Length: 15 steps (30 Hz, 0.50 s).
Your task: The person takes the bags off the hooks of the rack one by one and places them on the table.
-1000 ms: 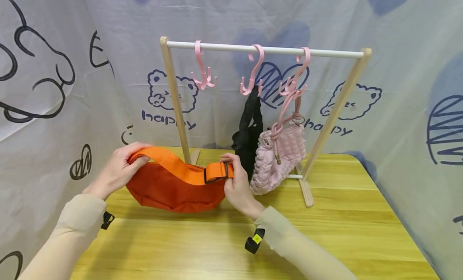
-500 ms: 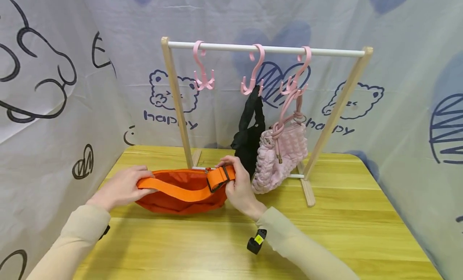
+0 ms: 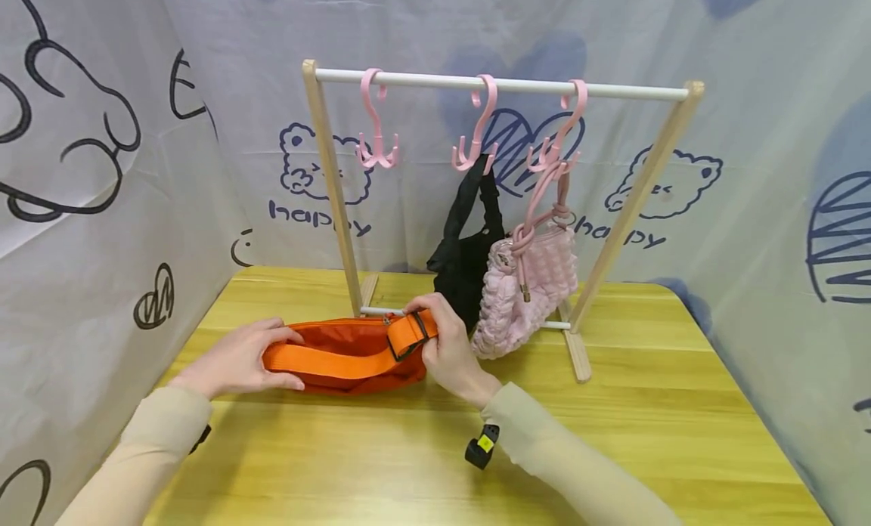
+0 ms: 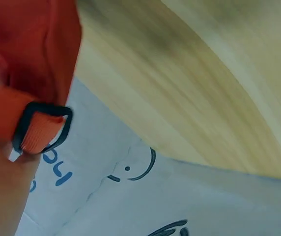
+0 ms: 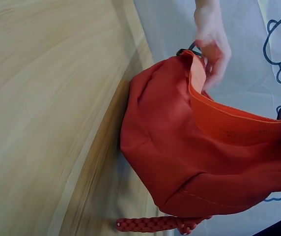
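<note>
A person in pale beige sleeves is holding a soft red-orange fabric bag [image 3: 347, 337] by its wide bright-orange webbing strap [image 3: 333, 362] above the left half of the light wooden table [image 3: 680, 397], toward the back-left corner; whether its base is touching the wood I can't tell. The left hand [image 3: 241, 360] is curving its fingers and thumb round the left end of the strap. The right hand [image 3: 452, 352] is pinching the other end beside a black plastic buckle [image 3: 422, 326]. From the right wrist, a braided red cord [image 5: 148, 224] is showing at the bag's side.

Near the table's back edge, a wooden-legged rack with a white rail [image 3: 422, 81] is standing over all this, its left leg rising just behind the bag. Three pink plastic hooks [image 3: 482, 124] are hanging from the rail. The middle one is bearing a black fabric bag [image 3: 469, 269] by its strap; the one nearest the table's right edge is carrying a puckered pale-pink bag [image 3: 527, 292] by knotted pink cords, the two bags overlapping from where I'm standing.
</note>
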### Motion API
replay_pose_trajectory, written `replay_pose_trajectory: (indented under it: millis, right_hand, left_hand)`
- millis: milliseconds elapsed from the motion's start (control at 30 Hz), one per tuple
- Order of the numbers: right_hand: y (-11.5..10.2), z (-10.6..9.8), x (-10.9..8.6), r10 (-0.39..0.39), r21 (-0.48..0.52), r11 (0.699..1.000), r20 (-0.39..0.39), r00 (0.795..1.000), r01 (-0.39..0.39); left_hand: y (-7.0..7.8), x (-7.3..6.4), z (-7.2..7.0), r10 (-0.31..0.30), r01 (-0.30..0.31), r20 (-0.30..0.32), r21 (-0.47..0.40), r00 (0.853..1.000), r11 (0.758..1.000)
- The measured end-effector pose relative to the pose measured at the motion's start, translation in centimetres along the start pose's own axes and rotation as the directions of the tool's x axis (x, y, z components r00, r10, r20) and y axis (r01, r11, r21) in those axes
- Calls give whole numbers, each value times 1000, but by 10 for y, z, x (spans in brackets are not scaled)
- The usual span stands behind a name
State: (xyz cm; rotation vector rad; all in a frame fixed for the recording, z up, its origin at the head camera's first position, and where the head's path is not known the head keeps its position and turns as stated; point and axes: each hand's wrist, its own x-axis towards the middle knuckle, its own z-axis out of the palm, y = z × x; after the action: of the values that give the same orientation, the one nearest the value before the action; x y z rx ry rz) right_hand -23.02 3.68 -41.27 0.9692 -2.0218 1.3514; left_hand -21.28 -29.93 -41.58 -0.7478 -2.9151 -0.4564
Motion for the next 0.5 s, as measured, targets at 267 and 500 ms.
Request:
replay_pose_trajectory:
  millis: [267, 500]
  right_hand:
    - [5, -3, -3, -41, -16, 999, 58, 997, 42]
    - [6, -6, -6, -109, -69, 991, 132, 985, 119]
  left_hand:
    - [-5, 1, -4, -102, 91, -64, -155, 993, 984]
    - [-9, -1, 3, -144, 144, -8, -59, 989, 988]
